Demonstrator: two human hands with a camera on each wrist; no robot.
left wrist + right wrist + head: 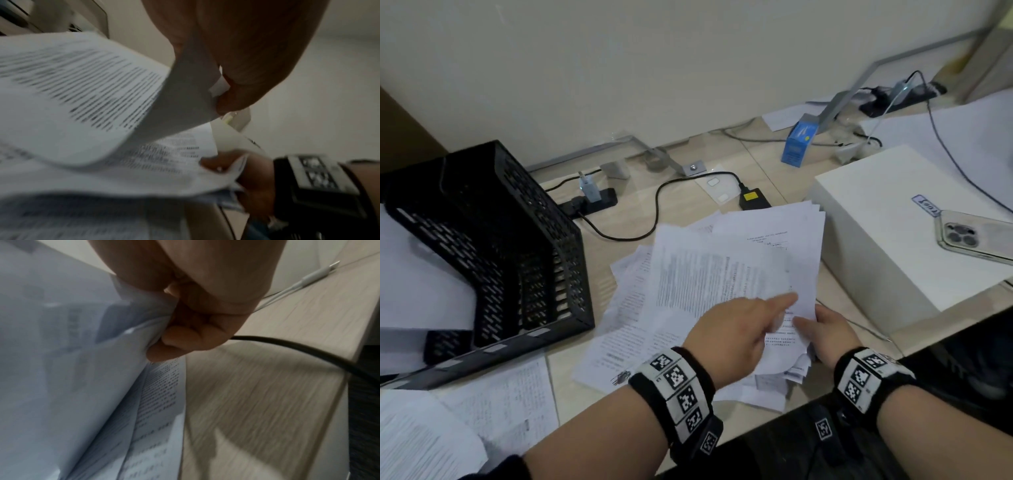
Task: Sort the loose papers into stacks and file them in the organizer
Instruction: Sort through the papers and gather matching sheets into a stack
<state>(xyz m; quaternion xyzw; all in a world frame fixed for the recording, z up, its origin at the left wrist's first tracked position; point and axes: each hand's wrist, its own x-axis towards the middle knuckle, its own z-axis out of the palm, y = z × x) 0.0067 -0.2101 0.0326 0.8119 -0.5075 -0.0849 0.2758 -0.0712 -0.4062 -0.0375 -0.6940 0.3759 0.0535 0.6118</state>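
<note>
A loose heap of printed papers [688, 274] lies fanned out on the desk, right of the black mesh organizer [493, 246], which lies tipped on its side. My left hand [780, 308] reaches across the heap and pinches the corner of one printed sheet [82, 97], lifting it in a curl. In the left wrist view that pinch [220, 95] shows between thumb and fingers. My right hand [811, 325] grips a bundle of sheets [82, 369] at its lower right edge, fingers [174, 339] curled under the bundle.
A white box [893, 246] with a phone [976, 236] on top stands just right of the papers. More printed sheets [500, 404] lie at the near left. A power strip [592, 200], black adapter [753, 198], cables and a blue carton [799, 140] sit toward the wall.
</note>
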